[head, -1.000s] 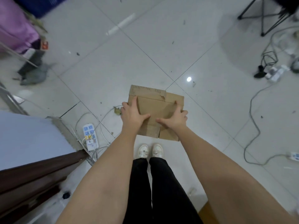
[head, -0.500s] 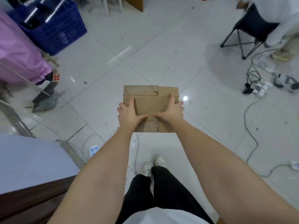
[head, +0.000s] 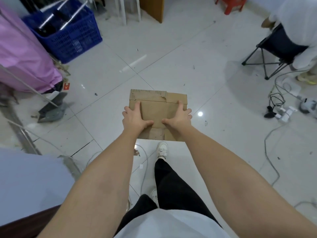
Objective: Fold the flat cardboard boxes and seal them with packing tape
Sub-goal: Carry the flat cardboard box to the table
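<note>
At the far left we see a pink cloth (head: 22, 54) draped over a frame, and just right of it a blue crate (head: 72, 36) standing on the white tiled floor (head: 214, 103). Our left hand (head: 135, 120) comes next: its grip lies flat on the cardboard box (head: 155, 114), fingers straight along the box's left side and thumb stretched inward across the top face. The box is held out in front of us, above the floor and above our white shoe (head: 162, 149), its far flap torn along the edge. Our right hand (head: 178, 118) mirrors the left, fingers straight on the box's right side, thumb pointing inward, the grip pressing rather than curling round anything. Further right, a folding stool (head: 274, 50) stands near a tangle of cables (head: 277, 103).
</note>
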